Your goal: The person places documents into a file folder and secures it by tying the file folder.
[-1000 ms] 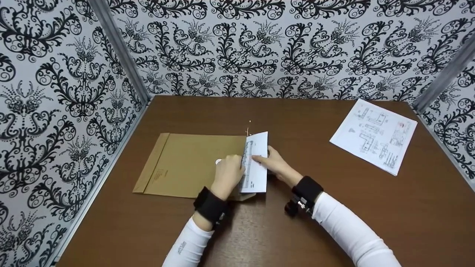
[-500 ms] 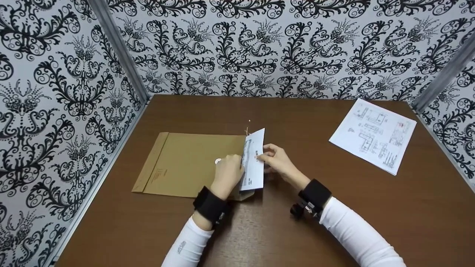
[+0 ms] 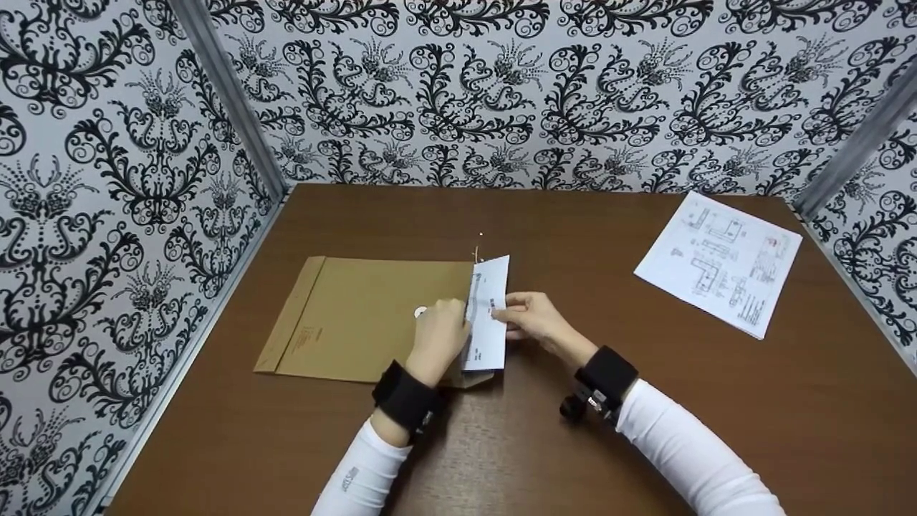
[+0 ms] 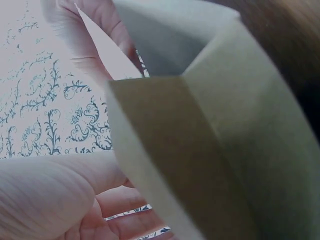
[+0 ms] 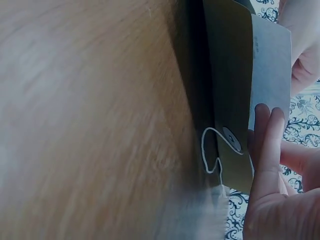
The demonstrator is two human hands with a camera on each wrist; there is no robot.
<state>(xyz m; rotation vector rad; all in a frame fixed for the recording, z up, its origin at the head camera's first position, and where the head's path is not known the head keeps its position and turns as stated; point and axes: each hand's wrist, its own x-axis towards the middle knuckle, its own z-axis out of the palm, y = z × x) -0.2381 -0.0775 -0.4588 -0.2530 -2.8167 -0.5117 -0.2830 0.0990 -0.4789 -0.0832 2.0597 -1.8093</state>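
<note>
The brown envelope lies on the left half of the table, between its near and far edges, mouth facing the right edge. The left hand pinches one wall of that mouth between thumb and fingers. If this grip slackened, the opening could sag shut and catch the paper. The paper stands partly out of the mouth, around the table's middle, tilted up; a crooked push or pull could crease it or snag its corner on the mouth's folded side. The right hand pinches the paper's outer edge, thumb on top; too tight a pinch might crumple it. Farther right, the loose stack of drawings near the table's far right corner sits well apart from all this, so a knock there seems unlikely.

From the left wrist one sees into the gaping mouth and its inward side fold, which the head view hides. From the right wrist the underside appears: a disc with a looping string, which could tangle with the fingers. Only the head view takes in the drawings. How many sheets are in hand, I cannot tell.
</note>
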